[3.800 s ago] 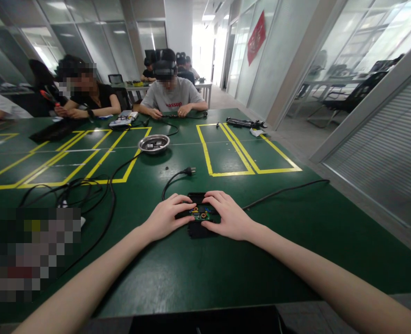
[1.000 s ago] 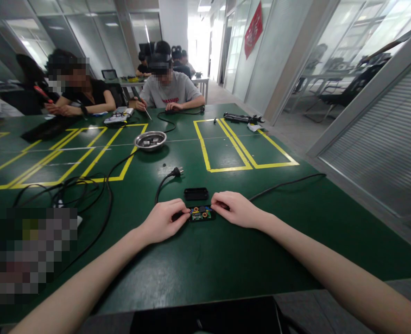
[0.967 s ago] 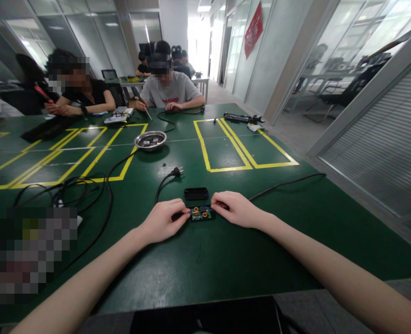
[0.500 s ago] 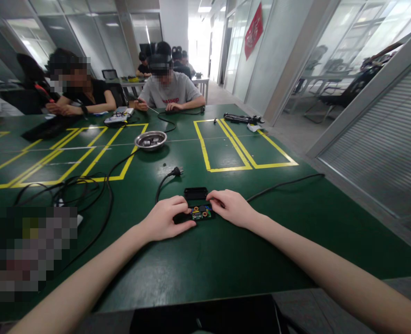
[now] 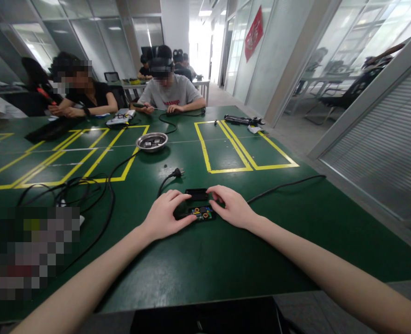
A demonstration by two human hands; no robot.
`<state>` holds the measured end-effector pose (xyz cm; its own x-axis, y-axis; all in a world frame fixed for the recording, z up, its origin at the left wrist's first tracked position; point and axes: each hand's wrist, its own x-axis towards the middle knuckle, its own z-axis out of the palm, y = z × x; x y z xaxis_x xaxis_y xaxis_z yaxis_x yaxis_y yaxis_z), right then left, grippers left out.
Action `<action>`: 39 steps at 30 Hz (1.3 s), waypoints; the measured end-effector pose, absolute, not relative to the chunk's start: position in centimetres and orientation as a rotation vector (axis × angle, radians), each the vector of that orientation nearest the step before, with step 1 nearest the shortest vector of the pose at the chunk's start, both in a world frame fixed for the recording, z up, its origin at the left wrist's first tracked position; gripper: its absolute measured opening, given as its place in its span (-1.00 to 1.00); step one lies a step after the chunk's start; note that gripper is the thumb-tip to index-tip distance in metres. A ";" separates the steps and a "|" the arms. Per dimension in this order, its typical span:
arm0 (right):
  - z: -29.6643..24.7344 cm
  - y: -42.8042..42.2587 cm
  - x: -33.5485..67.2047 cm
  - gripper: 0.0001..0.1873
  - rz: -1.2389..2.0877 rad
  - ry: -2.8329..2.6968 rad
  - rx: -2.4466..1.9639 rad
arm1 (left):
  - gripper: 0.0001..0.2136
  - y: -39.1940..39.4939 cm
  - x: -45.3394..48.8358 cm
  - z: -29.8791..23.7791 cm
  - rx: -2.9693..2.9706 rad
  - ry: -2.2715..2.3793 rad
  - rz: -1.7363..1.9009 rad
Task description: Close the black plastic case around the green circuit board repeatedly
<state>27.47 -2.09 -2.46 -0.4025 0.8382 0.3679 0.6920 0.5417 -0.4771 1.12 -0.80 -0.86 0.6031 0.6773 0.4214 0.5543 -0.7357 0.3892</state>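
A small circuit board (image 5: 201, 213) with orange and blue parts lies in a black case half on the green table (image 5: 205, 264). My left hand (image 5: 165, 215) rests at its left end, fingers curled round the case edge. My right hand (image 5: 230, 206) grips the right end, fingers reaching toward the separate black cover (image 5: 196, 194) lying just behind. A black cord with a plug (image 5: 177, 173) runs from under my left hand; another cable (image 5: 285, 184) leads off to the right.
A metal bowl (image 5: 152, 141) with small parts sits mid-table. Tangled black cables (image 5: 69, 190) lie to the left. Yellow tape rectangles (image 5: 240, 148) mark the table. Two people sit at the far side, one holding a thin tool. A black tool (image 5: 242, 120) lies far right.
Both hands slid slightly away from me with the board and its case half, now against the black cover. Earlier the cover lay apart behind the board.
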 end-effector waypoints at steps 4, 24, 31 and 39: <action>-2.6 -1.7 27.9 -0.67 0.335 -2.303 -1.167 | -0.43 -0.7 1.0 -1.3 2.647 1.044 0.670; -2.1 -1.8 28.0 -0.73 0.858 -1.944 -0.993 | -0.76 -1.3 1.0 -1.2 2.405 0.857 0.758; -1.8 -1.9 28.1 -0.78 0.926 -1.931 -1.027 | -0.65 -1.5 1.4 -0.5 2.259 0.887 0.789; -1.4 -2.1 28.4 -0.79 0.963 -1.913 -0.991 | -0.66 -1.4 1.4 -0.6 2.241 0.891 0.772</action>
<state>28.40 -2.10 -1.41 -0.4081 0.8695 0.2784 0.2940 0.4139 -0.8615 1.42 -1.45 -0.61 0.6055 0.7413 0.2895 0.3926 -0.5946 0.7016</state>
